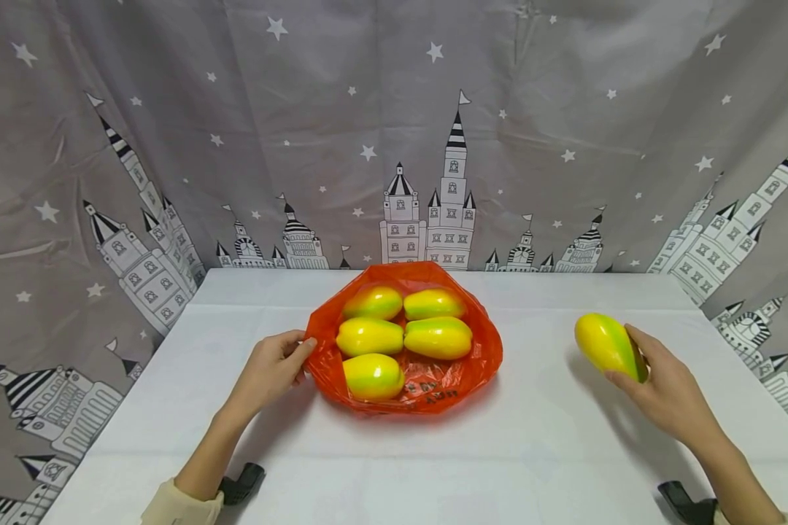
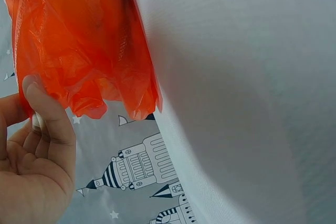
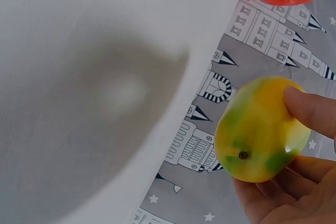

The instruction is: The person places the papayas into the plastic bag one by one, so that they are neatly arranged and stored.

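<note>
A red plastic bag (image 1: pixel 445 379) lies spread on the table with its mouth facing up. Several yellow-green mangoes (image 1: pixel 438 337) sit inside it. At the bag's left rim, my left hand (image 1: pixel 272 368) pinches the thin plastic between thumb and fingers; the left wrist view shows the crinkled side of the bag (image 2: pixel 79 51) beside this hand (image 2: pixel 42 156). Off to the right, my right hand (image 1: pixel 670 386) grips another mango (image 1: pixel 607 344) above the table, well apart from the bag. In the right wrist view the mango's dark stem spot and green patches (image 3: pixel 257 129) show.
A white cloth covers the table (image 1: pixel 532 467). Behind it hangs a grey curtain (image 1: pixel 341 95) printed with castles and stars. A dark strap piece (image 1: pixel 241 483) shows at the left wrist, and a similar one (image 1: pixel 686 503) at the right.
</note>
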`<state>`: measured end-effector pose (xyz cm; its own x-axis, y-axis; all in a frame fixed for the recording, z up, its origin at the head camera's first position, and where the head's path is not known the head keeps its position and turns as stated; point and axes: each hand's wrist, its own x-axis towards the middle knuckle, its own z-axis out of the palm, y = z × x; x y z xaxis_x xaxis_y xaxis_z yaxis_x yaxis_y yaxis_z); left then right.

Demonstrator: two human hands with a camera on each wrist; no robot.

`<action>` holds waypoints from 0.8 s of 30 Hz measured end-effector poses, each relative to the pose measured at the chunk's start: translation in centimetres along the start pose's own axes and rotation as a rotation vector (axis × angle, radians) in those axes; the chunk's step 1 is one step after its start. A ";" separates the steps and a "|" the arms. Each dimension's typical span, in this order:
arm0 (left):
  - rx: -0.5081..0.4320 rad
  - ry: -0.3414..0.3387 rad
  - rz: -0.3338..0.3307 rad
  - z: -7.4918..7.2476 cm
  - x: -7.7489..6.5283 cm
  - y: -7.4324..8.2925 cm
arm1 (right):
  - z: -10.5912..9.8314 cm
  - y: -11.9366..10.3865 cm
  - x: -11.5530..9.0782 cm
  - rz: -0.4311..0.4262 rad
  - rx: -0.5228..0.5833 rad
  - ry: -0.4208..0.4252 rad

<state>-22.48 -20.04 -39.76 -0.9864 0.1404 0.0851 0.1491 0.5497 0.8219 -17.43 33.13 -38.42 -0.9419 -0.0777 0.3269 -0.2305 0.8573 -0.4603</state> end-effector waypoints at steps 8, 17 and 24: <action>-0.001 -0.006 -0.004 0.0 0.0 0.2 | -0.1 -0.8 -0.4 0.001 -0.012 -0.009; 0.009 -0.004 -0.007 -0.1 0.0 0.1 | -0.2 -2.3 -0.5 0.012 0.036 -0.039; 0.009 -0.008 -0.017 -0.1 -0.1 0.1 | -0.4 -3.5 -0.6 0.003 0.046 -0.028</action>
<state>-22.40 -20.09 -39.62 -0.9882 0.1379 0.0668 0.1334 0.5595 0.8180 -15.94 30.38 -36.64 -0.9489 -0.0900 0.3023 -0.2380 0.8333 -0.4990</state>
